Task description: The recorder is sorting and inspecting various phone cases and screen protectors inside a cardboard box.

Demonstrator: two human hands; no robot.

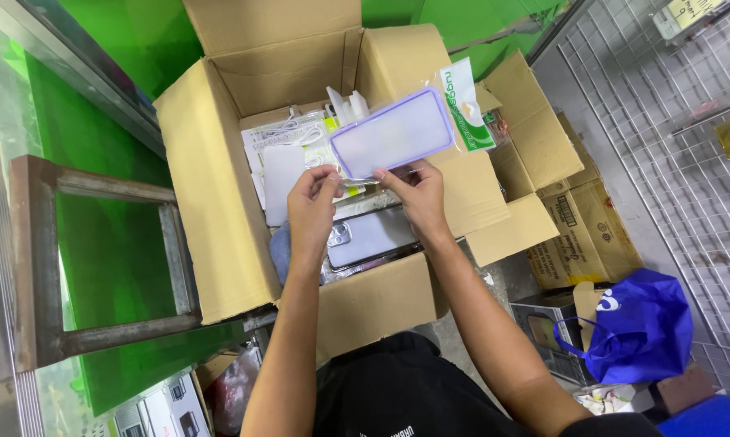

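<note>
Both hands meet over an open cardboard box [219, 202], its walls plain brown corrugated board with the flaps folded outward. The left hand [312, 202] and the right hand [417, 194] each pinch the near edge of a phone case [391, 132] sealed in a glossy clear sleeve — a flat rounded rectangle, pale translucent in the middle with a soft purple rim. The case rises from the fingertips and tilts away from the person, so its bulk lies just beyond both hands, above the box's contents. Thumbs and forefingers are closed on the plastic; the other fingers curl loosely behind.

A green-and-white paper card [467, 103] shows at the far right end of the sleeve, beyond the right hand. Directly under the hands, inside the box, lies a second case [373, 236] — smooth, greyish lavender, with a camera cut-out near the left thumb. Past the left hand sit packets of white cables [288, 133] in crinkly clear bags.

Well to the left of the left hand stands a rusty metal frame [37, 259] against a bright green surface. To the right of the right forearm, lower down, a blue fabric bag [644, 324] slumps beside smaller printed cartons [579, 235], with a grey wire grid [672, 162] further right.
</note>
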